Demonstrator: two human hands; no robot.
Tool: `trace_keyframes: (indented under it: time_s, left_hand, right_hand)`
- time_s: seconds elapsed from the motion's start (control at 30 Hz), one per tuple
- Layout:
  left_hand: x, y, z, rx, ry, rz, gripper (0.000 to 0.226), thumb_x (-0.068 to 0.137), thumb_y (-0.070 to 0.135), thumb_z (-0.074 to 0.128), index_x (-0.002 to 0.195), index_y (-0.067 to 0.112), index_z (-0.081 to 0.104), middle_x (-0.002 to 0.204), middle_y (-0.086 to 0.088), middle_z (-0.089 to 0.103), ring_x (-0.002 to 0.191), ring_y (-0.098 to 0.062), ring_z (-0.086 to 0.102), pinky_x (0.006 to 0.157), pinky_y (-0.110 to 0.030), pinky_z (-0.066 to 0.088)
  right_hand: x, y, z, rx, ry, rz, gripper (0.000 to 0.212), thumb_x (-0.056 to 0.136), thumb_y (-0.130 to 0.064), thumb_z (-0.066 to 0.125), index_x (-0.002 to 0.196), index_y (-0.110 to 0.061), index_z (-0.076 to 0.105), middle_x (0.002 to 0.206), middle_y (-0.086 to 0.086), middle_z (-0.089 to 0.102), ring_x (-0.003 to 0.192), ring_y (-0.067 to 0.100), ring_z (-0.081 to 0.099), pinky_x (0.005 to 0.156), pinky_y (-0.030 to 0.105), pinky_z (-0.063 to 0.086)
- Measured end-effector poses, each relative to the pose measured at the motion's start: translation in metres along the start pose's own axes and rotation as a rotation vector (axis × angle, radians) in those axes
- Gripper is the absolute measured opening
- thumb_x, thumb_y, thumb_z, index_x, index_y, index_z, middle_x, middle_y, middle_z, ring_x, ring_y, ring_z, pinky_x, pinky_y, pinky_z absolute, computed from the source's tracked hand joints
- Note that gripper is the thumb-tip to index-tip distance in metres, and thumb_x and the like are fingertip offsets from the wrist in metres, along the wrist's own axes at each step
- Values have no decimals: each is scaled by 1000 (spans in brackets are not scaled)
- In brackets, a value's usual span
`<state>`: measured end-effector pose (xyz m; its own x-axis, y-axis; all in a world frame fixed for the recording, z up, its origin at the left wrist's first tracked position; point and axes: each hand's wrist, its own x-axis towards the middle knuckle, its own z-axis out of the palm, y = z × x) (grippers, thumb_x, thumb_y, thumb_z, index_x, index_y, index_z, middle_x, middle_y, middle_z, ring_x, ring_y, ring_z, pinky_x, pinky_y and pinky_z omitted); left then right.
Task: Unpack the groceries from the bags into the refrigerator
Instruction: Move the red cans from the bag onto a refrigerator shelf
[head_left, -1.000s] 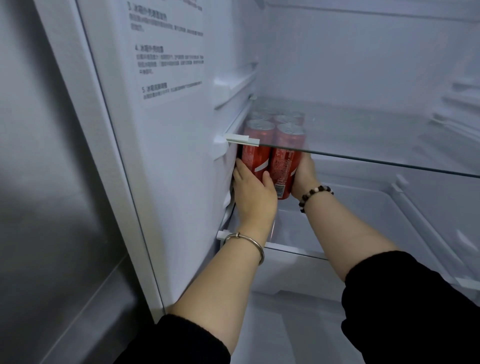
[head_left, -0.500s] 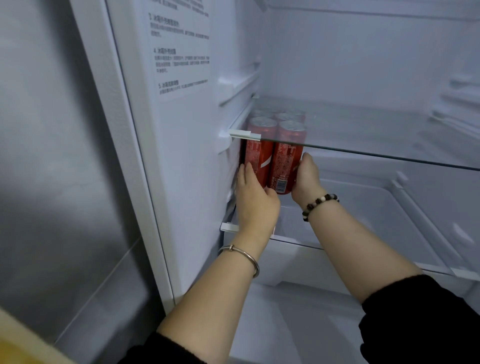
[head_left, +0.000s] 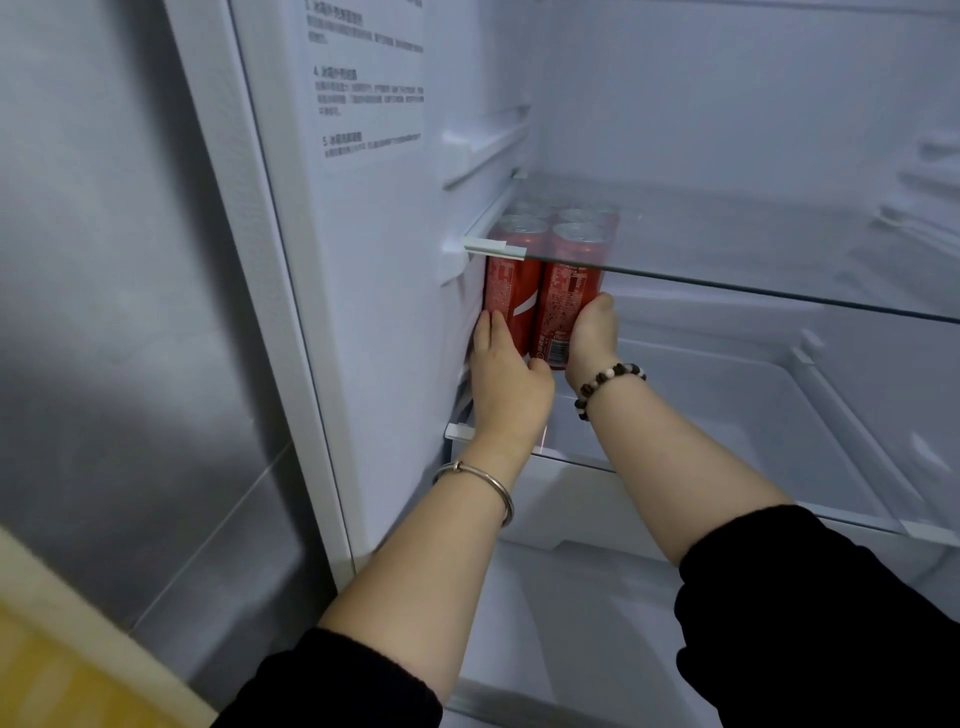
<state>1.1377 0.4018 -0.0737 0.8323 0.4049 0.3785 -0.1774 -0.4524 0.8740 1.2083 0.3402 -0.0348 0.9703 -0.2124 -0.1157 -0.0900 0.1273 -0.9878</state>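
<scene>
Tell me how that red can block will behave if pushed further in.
Probably heavy for its size: the red cans stand in rows, and the left hand and right hand brace them. Likely rigid, moving as one block. Smooth metal may slip.

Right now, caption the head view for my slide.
Left hand presses, right hand grips red cans beside the refrigerator wall under the glass shelf.
</scene>
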Motion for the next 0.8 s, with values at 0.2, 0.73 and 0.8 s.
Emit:
trace_keyframes:
  time_s: [0.2,0.73,0.8]
  left_hand:
    - [-5,4,-3,9,11,-14,61,83,3,49,142,8,37,149,-8,32,133,-24,38,110,-39,36]
    - [-113,9,-26,688,-403,652,54,90,21,56,139,4,41,150,-20,29,142,-36,18,114,-51,19]
    - [-137,8,-25,698,-459,715,57,91,23,55,142,8,37,153,-17,23,144,-34,13,114,-50,14]
  right_hand:
    - [-8,9,-20,-130,-14,-109,31,97,-24,29,75,-15,49,80,4,57,75,17,53,68,33,45]
    - [-146,57,-177,-1352,164,-617,45,95,-24,46,132,3,44,143,25,37,132,38,33,108,48,28]
    - [-175,71,-193,-1400,207,-578,48,95,-25,46,136,0,40,149,22,30,137,36,28,111,47,25]
